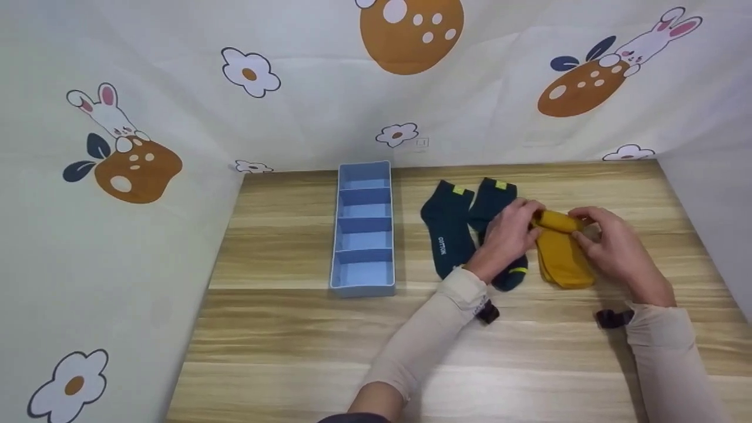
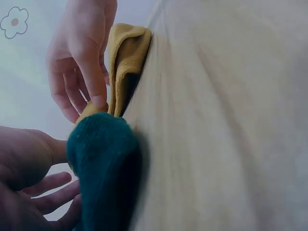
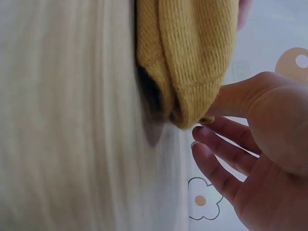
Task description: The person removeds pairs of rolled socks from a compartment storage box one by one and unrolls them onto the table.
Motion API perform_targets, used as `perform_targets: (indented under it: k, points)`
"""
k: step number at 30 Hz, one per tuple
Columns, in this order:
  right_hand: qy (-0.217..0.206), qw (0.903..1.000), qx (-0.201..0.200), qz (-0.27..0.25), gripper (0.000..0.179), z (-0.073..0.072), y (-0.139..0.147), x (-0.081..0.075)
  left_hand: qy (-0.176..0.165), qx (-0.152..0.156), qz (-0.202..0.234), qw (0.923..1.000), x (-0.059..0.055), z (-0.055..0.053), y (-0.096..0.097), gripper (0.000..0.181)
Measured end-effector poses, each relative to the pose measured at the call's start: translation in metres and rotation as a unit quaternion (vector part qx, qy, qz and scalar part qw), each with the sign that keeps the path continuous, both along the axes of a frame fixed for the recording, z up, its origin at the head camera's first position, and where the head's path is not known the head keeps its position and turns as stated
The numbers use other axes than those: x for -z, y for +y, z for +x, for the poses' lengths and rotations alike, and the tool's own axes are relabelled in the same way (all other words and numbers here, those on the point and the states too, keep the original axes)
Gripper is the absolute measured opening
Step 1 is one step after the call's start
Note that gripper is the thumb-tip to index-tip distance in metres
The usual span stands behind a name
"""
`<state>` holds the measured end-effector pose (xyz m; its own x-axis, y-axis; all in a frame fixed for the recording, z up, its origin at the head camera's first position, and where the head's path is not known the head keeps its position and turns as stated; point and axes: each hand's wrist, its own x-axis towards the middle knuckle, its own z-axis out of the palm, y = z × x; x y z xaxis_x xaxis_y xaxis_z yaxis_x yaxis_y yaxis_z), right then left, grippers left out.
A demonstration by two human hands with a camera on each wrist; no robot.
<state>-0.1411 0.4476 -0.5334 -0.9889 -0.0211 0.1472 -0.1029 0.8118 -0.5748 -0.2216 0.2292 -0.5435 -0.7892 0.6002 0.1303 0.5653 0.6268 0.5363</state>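
A pair of mustard-yellow socks [image 1: 567,261] lies stacked on the wooden table, its far end folded over into a roll. My left hand [image 1: 512,230] pinches the left end of that roll, and my right hand [image 1: 614,244] holds the right end between thumb and fingers. Beneath my left forearm and hand lie two dark green socks, the left one [image 1: 447,226] lettered and the right one [image 1: 492,202] partly covered. In the left wrist view a green sock [image 2: 103,159] hides part of the left hand's grip. The yellow socks [image 3: 192,57] partly hide the right fingertips in the right wrist view.
Left of the socks stands a blue divided box [image 1: 364,288] with several compartments in a row. The wooden table [image 1: 282,329] meets a printed cloth wall [image 1: 317,117] at its back edge. More cloth rises along the left and right sides.
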Motion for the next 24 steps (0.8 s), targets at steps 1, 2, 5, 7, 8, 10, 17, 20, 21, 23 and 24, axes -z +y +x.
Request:
perform_targets:
  k: [1,2,5,7,8,10,17,20,21,23,24]
  points:
    - [0.005,1.0000,-0.001,-0.001,0.037,0.000,0.000,0.000,0.003,0.003,-0.006,1.0000,0.000,-0.001,0.000,0.038]
    - [0.011,0.9999,-0.001,-0.001,0.036,0.000,0.000,0.001,0.004,0.006,-0.012,0.9999,-0.001,-0.002,0.000,0.036]
    - [0.024,0.9997,-0.008,0.001,0.033,0.000,0.001,0.002,0.002,0.019,-0.024,0.9995,-0.002,-0.005,0.000,0.033]
    - [0.018,0.9998,-0.010,-0.001,0.030,-0.001,0.003,0.002,-0.003,0.023,-0.025,0.9994,-0.004,-0.006,0.000,0.033]
    - [0.009,0.9999,-0.010,-0.002,0.029,-0.001,0.004,0.002,-0.006,0.023,-0.024,0.9994,-0.004,-0.006,0.000,0.033]
    - [-0.014,0.9998,-0.009,-0.006,0.028,-0.003,0.006,0.001,-0.011,0.023,-0.026,0.9994,-0.006,-0.007,-0.001,0.035]
    - [-0.040,0.9988,-0.030,-0.006,0.032,-0.009,0.010,-0.002,-0.035,0.017,-0.043,0.9983,-0.012,-0.008,0.001,0.040]
    - [-0.038,0.9986,-0.038,-0.002,0.034,-0.009,0.011,-0.002,-0.050,0.013,-0.039,0.9979,-0.013,-0.010,0.003,0.034]
    - [-0.039,0.9984,-0.040,0.001,0.034,-0.010,0.011,-0.002,-0.055,0.013,-0.037,0.9977,-0.013,-0.011,0.004,0.032]
    - [-0.047,0.9981,-0.039,0.000,0.033,-0.011,0.011,-0.002,-0.068,0.011,-0.030,0.9972,-0.013,-0.011,0.004,0.028]
    - [-0.046,0.9982,-0.039,-0.001,0.032,-0.011,0.011,-0.001,-0.074,0.011,-0.025,0.9969,-0.013,-0.012,0.004,0.027]
